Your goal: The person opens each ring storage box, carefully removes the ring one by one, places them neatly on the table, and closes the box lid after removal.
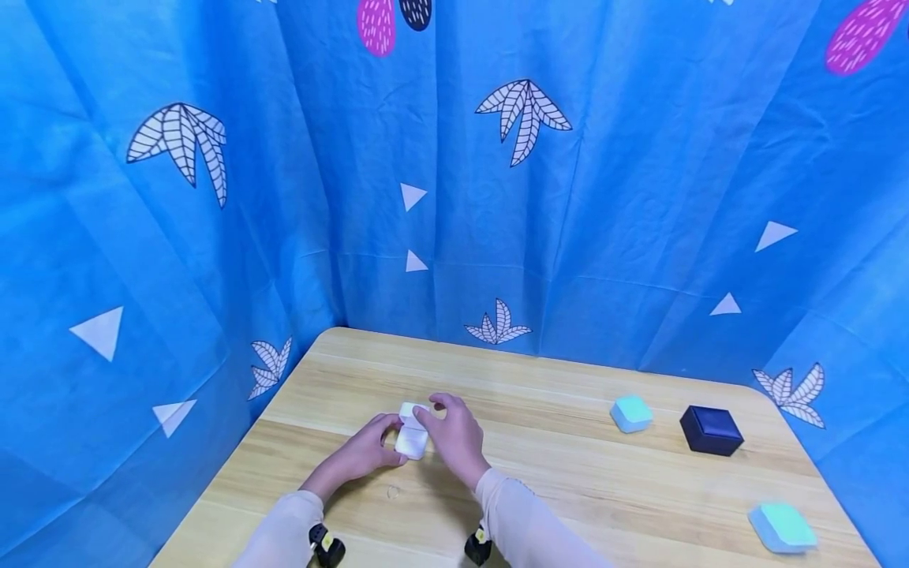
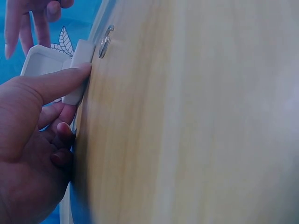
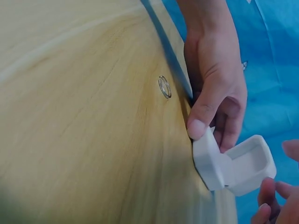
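A small white ring box stands on the table with its lid raised. My left hand grips the base of the box, thumb along the near side and fingers behind, as the left wrist view shows. Beside the lid is my right hand, its fingers loosely bent; a fingertip is at the lid's edge, and I cannot tell whether it presses there. On the wood, nearer to me than the box, rests a thin silver ring, which neither hand touches.
Toward the right of the wooden table are two mint-green boxes, one farther back and one near the right edge. A dark navy box sits between them in depth. A blue patterned curtain encloses the back and sides.
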Demonstrator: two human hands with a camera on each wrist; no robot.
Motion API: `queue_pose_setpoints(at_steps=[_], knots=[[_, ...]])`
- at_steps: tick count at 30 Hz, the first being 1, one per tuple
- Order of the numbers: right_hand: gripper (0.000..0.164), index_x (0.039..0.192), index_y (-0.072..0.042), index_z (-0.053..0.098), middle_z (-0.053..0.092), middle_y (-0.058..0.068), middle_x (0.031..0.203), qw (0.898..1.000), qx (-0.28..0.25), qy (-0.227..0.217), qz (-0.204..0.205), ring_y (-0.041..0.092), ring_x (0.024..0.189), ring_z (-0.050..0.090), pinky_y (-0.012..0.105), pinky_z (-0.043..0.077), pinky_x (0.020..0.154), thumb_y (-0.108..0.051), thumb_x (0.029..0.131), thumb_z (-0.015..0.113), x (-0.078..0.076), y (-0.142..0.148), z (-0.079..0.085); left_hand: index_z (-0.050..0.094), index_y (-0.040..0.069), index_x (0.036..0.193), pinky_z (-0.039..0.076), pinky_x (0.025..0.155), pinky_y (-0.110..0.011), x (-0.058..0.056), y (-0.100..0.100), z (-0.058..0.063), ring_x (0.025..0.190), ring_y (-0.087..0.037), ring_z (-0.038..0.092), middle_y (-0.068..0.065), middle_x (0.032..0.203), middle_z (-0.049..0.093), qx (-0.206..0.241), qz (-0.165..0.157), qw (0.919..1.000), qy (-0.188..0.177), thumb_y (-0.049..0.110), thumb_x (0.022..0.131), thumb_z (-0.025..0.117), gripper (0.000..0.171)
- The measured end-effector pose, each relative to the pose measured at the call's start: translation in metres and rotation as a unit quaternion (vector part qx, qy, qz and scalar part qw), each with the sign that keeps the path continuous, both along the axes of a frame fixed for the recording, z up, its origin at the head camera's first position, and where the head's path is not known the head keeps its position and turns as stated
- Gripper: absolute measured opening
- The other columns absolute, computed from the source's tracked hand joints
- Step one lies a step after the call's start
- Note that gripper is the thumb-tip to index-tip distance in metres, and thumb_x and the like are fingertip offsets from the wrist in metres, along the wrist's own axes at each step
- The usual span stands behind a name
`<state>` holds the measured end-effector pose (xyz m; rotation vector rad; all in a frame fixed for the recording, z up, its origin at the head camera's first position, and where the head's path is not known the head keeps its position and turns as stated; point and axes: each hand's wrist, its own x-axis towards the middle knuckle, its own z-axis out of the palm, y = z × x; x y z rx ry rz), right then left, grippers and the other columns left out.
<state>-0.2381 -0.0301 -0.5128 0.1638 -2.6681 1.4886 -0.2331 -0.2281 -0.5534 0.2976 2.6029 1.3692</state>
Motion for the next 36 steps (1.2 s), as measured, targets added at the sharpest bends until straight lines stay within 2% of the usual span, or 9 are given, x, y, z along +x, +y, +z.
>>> queue_pose_setpoints(at_steps=[5,8,11,13,16,20,32,36], knots=[[0.055,0.123,-0.015,0.069,0.070,0.001,0.113,0.999,-0.027,-0.040,-0.004,0.021,0.102,0.066,0.047,0.048,0.088,-0.057,0.088,0.068,-0.006,0.000,-0.008,0.056,0.003,0.132,0.043,0.105,-0.051,-0.001,-0.001,0.000,0.117,-0.028,0.052,-0.011,0.127,0.055,-0.008,-0.005,0.9999,0.007,0.020,0.078,0.085,0.063],[0.056,0.123,-0.015,0.069,0.070,-0.001,0.109,0.998,-0.039,-0.058,-0.004,0.019,0.098,0.065,0.044,0.049,0.084,-0.059,0.088,0.067,-0.008,0.000,-0.012,0.056,0.003,0.131,0.044,0.098,-0.044,-0.001,-0.001,-0.001,0.111,-0.025,0.052,-0.011,0.127,0.055,-0.015,-0.006,0.9998,0.010,0.021,0.078,0.085,0.063],[0.057,0.122,-0.014,0.069,0.070,-0.001,0.106,0.996,-0.052,-0.072,0.000,0.017,0.095,0.064,0.040,0.049,0.081,-0.060,0.088,0.066,-0.009,0.000,-0.015,0.056,0.004,0.132,0.043,0.098,-0.041,-0.002,-0.001,-0.001,0.111,-0.023,0.051,-0.010,0.128,0.055,-0.017,-0.004,0.9998,0.007,0.021,0.078,0.085,0.063],[0.058,0.122,-0.014,0.068,0.069,-0.001,0.104,0.995,-0.063,-0.081,0.003,0.017,0.094,0.063,0.038,0.049,0.081,-0.061,0.089,0.065,-0.009,0.000,-0.016,0.056,0.004,0.132,0.043,0.098,-0.043,-0.002,-0.001,-0.001,0.111,-0.024,0.051,-0.010,0.128,0.055,-0.015,-0.003,0.9999,0.005,0.020,0.078,0.085,0.063],[0.058,0.122,-0.013,0.068,0.069,-0.001,0.103,0.993,-0.076,-0.088,0.007,0.016,0.092,0.063,0.036,0.050,0.080,-0.060,0.089,0.064,-0.008,-0.001,-0.018,0.056,0.004,0.132,0.043,0.105,-0.051,-0.002,-0.001,-0.001,0.119,-0.028,0.052,-0.011,0.130,0.055,-0.008,-0.002,1.0000,0.002,0.020,0.079,0.085,0.063],[0.060,0.122,-0.012,0.068,0.071,-0.001,0.101,0.992,-0.083,-0.092,0.005,0.014,0.090,0.064,0.033,0.050,0.077,-0.061,0.090,0.063,-0.008,-0.003,-0.021,0.054,0.003,0.136,0.035,0.113,-0.060,-0.001,-0.001,-0.001,0.130,-0.037,0.049,-0.014,0.133,0.054,0.004,-0.002,1.0000,-0.002,0.020,0.079,0.085,0.067],[0.060,0.124,-0.008,0.066,0.070,0.001,0.101,0.988,-0.115,-0.102,0.017,0.015,0.090,0.063,0.031,0.051,0.076,-0.058,0.091,0.065,-0.007,-0.005,-0.026,0.052,0.003,0.139,0.030,0.116,-0.061,-0.001,0.001,-0.001,0.137,-0.043,0.044,-0.015,0.137,0.052,0.008,0.007,0.9998,-0.014,0.017,0.079,0.084,0.070],[0.058,0.124,-0.009,0.067,0.070,0.001,0.102,0.988,-0.117,-0.095,0.019,0.015,0.091,0.063,0.033,0.052,0.078,-0.056,0.091,0.066,-0.005,-0.006,-0.026,0.053,0.002,0.138,0.032,0.115,-0.061,0.000,0.001,-0.001,0.134,-0.041,0.046,-0.014,0.135,0.053,0.006,0.010,0.9999,-0.012,0.017,0.079,0.084,0.069]])
